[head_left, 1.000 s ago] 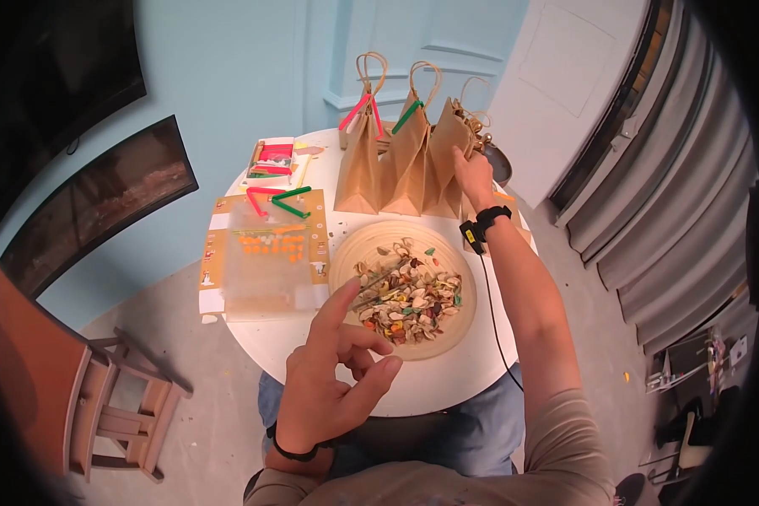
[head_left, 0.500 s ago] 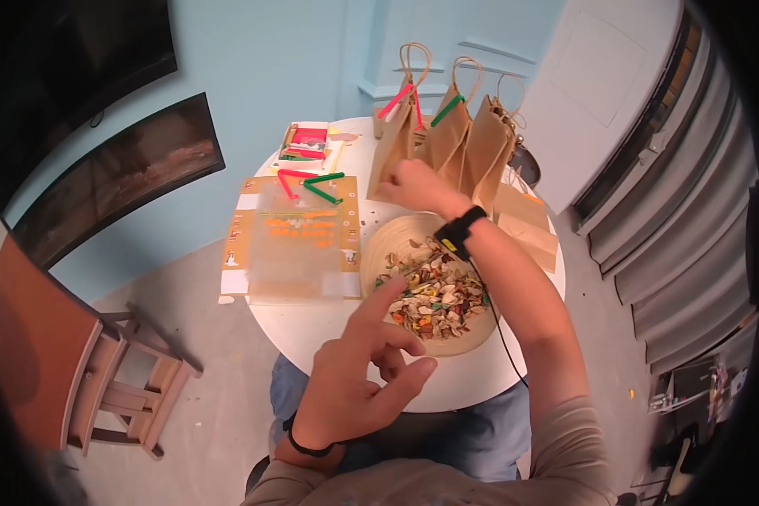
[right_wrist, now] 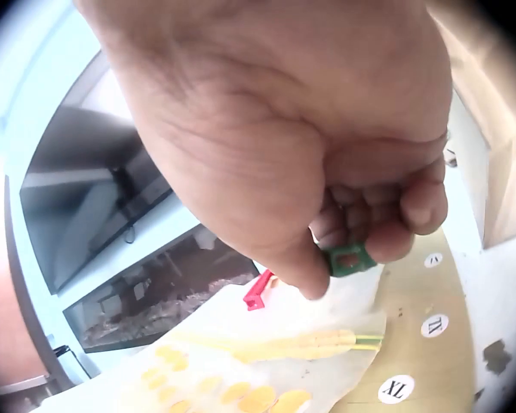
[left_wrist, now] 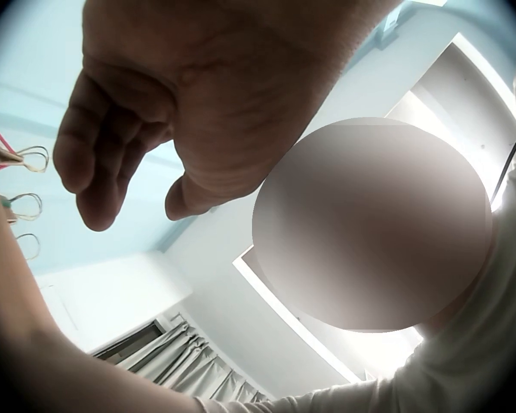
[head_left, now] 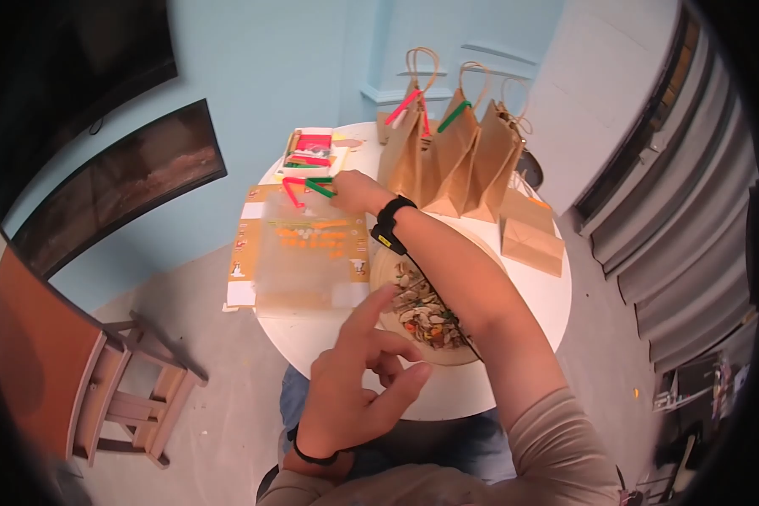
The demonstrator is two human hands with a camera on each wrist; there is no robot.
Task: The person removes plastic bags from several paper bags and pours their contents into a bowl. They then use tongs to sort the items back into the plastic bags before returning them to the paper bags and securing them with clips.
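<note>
My right hand [head_left: 364,194] reaches across to the left side of the round table and pinches the end of a green bag clip [right_wrist: 351,261] between thumb and fingers. Beside that clip lies a pinkish-red one [head_left: 293,192], near the top of a translucent bag [head_left: 304,274] holding orange slices. Under the bag is a brown printed sheet [head_left: 243,257]. My left hand [head_left: 358,388] hovers over the table's front edge, index finger extended and the others loosely bent, with nothing in it. Below the right forearm, a round woven tray [head_left: 383,268] of dried petals is partly hidden.
Three brown paper bags with handles stand at the back; the left one [head_left: 403,169] carries a red clip, the middle one [head_left: 451,164] a green clip. A smaller paper bag [head_left: 531,236] sits at the right edge. An open box [head_left: 312,153] of clips is at back left.
My right hand has left the rightmost paper bag, swept left across the table and taken hold of the green clip. The left hand keeps its pose. The head view has shifted.
</note>
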